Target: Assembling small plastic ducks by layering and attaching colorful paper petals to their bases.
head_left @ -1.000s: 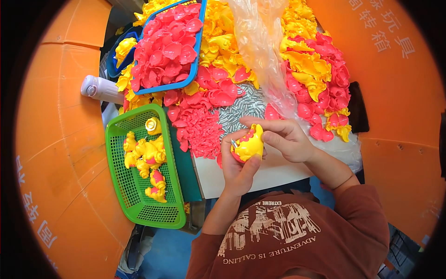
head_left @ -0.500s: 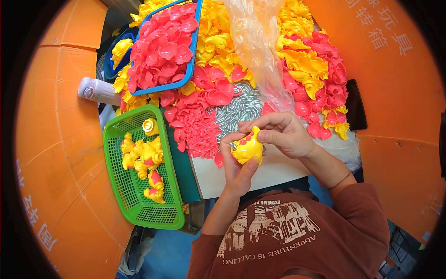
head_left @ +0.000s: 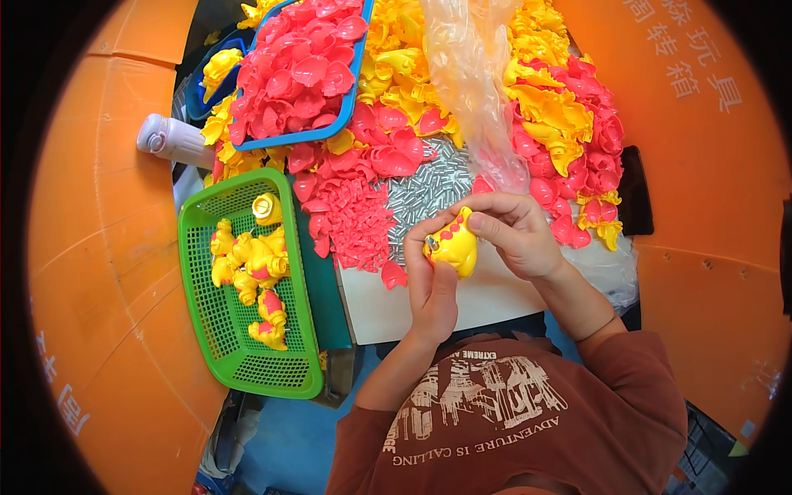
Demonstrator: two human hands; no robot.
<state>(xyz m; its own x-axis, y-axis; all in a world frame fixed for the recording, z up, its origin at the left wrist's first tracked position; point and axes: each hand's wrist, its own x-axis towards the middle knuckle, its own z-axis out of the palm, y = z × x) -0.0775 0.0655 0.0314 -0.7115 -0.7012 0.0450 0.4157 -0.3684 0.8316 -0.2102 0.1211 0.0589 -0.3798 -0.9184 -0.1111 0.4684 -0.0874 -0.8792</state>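
Frame centre: toy (head_left: 453, 244) between both hands.
Left: basket (head_left: 216, 346) holding toys.
Top: tray (head_left: 353, 76) on parts heap.

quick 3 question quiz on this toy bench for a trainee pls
1. True or false: both hands grip the yellow toy.
2. The finished yellow toys lie in which basket? A) blue basket B) green basket C) orange bin
3. What fills the blue basket?

Key
1. True: left hand and right hand both grip it.
2. B
3. Pink shell pieces.
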